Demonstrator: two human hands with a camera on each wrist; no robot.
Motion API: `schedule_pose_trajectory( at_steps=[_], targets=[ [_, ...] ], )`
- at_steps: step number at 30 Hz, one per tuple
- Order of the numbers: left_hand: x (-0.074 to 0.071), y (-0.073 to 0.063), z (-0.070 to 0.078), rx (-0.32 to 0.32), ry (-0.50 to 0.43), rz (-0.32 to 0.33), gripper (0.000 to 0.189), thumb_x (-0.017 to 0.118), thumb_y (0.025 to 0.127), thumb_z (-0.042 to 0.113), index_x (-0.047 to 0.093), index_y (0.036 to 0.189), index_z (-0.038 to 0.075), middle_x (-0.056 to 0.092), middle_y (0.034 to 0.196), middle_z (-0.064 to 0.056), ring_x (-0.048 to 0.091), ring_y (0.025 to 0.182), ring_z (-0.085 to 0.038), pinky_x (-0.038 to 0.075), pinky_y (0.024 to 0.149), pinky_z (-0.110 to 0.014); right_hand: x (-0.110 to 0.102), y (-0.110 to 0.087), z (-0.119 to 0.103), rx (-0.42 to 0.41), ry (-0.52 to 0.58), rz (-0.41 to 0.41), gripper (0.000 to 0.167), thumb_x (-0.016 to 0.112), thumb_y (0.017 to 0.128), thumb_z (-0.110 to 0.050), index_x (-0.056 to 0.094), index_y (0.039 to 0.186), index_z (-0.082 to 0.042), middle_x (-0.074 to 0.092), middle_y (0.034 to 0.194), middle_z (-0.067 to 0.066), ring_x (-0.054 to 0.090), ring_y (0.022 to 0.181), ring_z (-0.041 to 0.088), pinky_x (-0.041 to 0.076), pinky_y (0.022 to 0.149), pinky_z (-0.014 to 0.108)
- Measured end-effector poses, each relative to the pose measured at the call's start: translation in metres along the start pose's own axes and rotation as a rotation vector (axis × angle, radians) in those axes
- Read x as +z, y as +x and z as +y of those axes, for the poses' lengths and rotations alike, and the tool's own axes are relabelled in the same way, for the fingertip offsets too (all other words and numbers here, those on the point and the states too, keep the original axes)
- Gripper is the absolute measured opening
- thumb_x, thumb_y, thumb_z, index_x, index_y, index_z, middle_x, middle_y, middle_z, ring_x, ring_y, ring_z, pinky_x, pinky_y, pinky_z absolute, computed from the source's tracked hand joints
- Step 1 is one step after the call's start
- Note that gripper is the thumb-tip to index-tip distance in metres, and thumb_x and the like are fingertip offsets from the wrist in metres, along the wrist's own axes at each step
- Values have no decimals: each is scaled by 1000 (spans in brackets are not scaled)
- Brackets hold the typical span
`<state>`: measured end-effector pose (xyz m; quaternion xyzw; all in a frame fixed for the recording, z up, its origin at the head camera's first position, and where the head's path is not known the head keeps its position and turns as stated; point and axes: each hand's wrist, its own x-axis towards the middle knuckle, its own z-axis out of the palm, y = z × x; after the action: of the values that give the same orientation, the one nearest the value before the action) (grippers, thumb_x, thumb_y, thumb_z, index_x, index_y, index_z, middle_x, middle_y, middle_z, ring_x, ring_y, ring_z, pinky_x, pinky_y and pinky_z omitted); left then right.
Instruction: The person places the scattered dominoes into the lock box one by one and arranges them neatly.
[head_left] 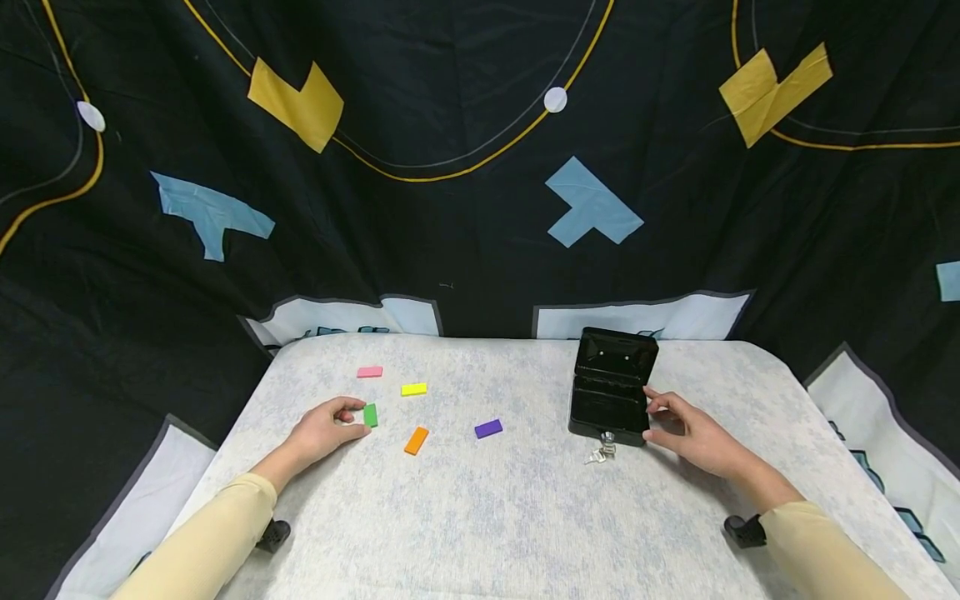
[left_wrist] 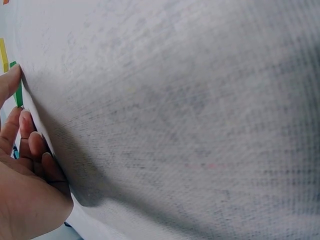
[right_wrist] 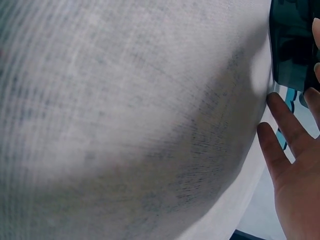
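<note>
Pinching the green block (head_left: 371,416) between thumb and finger of the left hand (head_left: 326,427), well to the left of the box (head_left: 609,407); cannot tell about contact with the table (head_left: 480,525) beneath. Touching the right side of the box with the right hand (head_left: 696,437), with the thumb by the front corner and the fingers spread apart. Wearing pale yellow sleeves (head_left: 217,533), on the near side of the box. Can see the box standing open, with the lid (head_left: 617,356) raised at the back. Can see silvery keys (head_left: 597,456) just in front of the box. Can count four loose blocks left of the box: closest, the purple block (head_left: 488,428); farther out, about level with the front of the box, the orange block (head_left: 416,441); about level with the rear part of the box, the yellow block (head_left: 414,389); farthest out, the pink block (head_left: 370,372). Behind the box, can see a black curtain (head_left: 465,250), with blue tape (head_left: 596,204) above the box and yellow tape (head_left: 772,96) higher up, to its right.
</note>
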<state>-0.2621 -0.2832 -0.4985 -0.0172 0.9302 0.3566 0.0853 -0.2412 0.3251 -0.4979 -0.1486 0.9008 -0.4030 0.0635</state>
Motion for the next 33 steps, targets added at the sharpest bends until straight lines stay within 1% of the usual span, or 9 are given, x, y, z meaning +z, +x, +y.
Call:
schedule_pose_trajectory(
  at_steps=[4, 8, 14, 17, 20, 22, 25, 29, 33],
  targets=[
    [0, 3, 0, -6, 11, -1, 54, 76, 93, 31, 59, 138, 7, 57, 111, -9, 51, 99, -27, 43, 83, -43, 0, 0, 0, -3, -5, 1, 34, 71, 98, -35, 53, 117, -13, 29, 165, 16, 50, 132, 41, 39, 104, 62],
    [0, 4, 1, -5, 19, -3, 54, 76, 93, 31, 59, 138, 7, 57, 112, -10, 52, 99, -27, 43, 83, -44, 0, 1, -1, -7, -1, -1, 33, 70, 99, -33, 52, 117, -13, 29, 165, 16, 54, 127, 38, 42, 100, 61],
    [-1, 3, 3, 17, 40, -2, 53, 76, 93, 32, 61, 137, 6, 59, 111, -9, 54, 96, -26, 44, 83, -45, -2, 1, -4, -3, -11, -12, 32, 69, 100, -33, 51, 117, -13, 29, 164, 17, 55, 126, 38, 44, 98, 60],
    [0, 4, 4, 17, 53, 3, 54, 76, 92, 34, 61, 137, 6, 59, 110, -8, 54, 95, -25, 44, 82, -46, -4, 0, -6, 1, -24, -16, 33, 69, 100, -34, 50, 117, -13, 29, 164, 18, 56, 125, 37, 47, 94, 54],
    [0, 5, 4, 20, 61, 10, 55, 76, 92, 35, 61, 137, 7, 59, 108, -7, 53, 94, -25, 44, 81, -46, -5, -1, -9, 1, -25, -16, 33, 69, 100, -33, 50, 117, -12, 29, 164, 19, 57, 123, 36, 49, 88, 44],
    [0, 7, 4, 27, 68, 14, 54, 76, 93, 35, 61, 136, 7, 59, 107, -6, 53, 94, -24, 43, 81, -46, -7, -2, -10, -3, -20, -20, 33, 69, 100, -31, 50, 117, -11, 29, 164, 20, 57, 121, 36, 49, 85, 41],
    [0, 7, 3, 38, 74, 15, 54, 76, 93, 36, 61, 136, 7, 60, 107, -6, 54, 93, -24, 44, 81, -45, -7, -2, -11, 2, -5, -24, 33, 69, 100, -30, 49, 118, -11, 28, 164, 20, 57, 120, 35, 49, 85, 41],
    [0, 6, 0, 43, 78, 21, 54, 77, 92, 37, 61, 136, 8, 61, 108, -6, 55, 94, -24, 44, 82, -46, -6, -1, -12, 2, 8, -33, 33, 68, 100, -30, 48, 118, -11, 28, 164, 20, 56, 121, 35, 47, 90, 48],
    [-1, 4, -2, 47, 91, 28, 55, 77, 91, 37, 62, 135, 8, 62, 108, -6, 56, 93, -24, 44, 80, -47, -6, 1, -14, 2, -2, -37, 32, 68, 100, -29, 49, 118, -11, 29, 164, 21, 58, 120, 34, 47, 91, 51]
  ],
)
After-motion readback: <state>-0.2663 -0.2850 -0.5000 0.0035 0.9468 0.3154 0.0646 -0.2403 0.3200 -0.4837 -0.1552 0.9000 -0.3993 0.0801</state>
